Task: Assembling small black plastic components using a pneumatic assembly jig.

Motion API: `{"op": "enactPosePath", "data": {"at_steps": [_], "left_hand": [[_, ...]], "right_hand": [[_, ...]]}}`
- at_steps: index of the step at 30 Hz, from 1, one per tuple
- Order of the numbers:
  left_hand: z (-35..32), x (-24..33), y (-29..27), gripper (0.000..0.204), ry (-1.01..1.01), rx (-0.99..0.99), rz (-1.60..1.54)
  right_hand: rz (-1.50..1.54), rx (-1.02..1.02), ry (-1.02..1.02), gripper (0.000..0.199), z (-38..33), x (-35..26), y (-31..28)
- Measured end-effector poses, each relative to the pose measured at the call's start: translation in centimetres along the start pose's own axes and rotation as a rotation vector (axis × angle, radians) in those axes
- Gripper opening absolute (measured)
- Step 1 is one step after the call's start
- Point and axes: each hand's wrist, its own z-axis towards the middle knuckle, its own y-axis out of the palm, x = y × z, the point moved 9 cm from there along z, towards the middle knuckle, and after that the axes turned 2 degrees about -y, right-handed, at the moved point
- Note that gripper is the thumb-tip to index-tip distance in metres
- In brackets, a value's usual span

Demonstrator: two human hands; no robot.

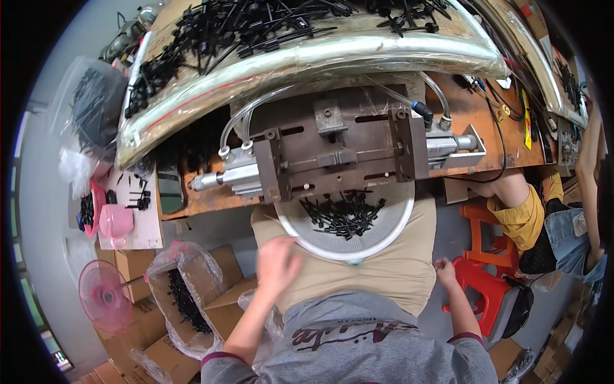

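A white mesh basket [391, 239] rests on my lap, partly under the bench front. Inside it lies a pile of thin black plastic parts [343, 214]. My left hand [276, 267] is just off the basket's near left rim, over my thigh, its fingers smeared by motion. Beside my right thigh, my right hand [446, 271] hangs apart from the basket with its fingers curled; whatever they may hold is hidden. Straight ahead sits a dark metal fixture [329, 153], with an air cylinder [238, 176] on its left and another cylinder [448, 148] on its right.
Black parts [256, 25] heap on a plastic-wrapped raised tray [320, 56] behind the fixture. At left stand a pink mug [116, 220], a pink fan [105, 296] and a lined carton [214, 307] of black parts. To the right are a red stool [476, 288] and another person's knee [511, 195].
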Motion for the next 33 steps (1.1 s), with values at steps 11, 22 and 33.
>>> {"op": "enactPosePath", "data": {"at_steps": [11, 22, 33], "left_hand": [[-2.1, 9.0, 13.7, 0.027, 0.451, -0.328, 0.061], [-0.7, 11.5, 7.8, 0.03, 0.426, -0.237, -0.23], [0.6, 16.0, -1.5, 0.035, 0.571, -0.01, -0.381]], "right_hand": [[0.42, 0.271, -0.793, 0.008, -11.0, -39.8, -8.8], [0.245, 0.479, -1.675, 0.019, -20.8, -70.1, -14.4], [-0.739, 0.454, -1.48, 0.038, -13.7, -83.8, -6.7]]}}
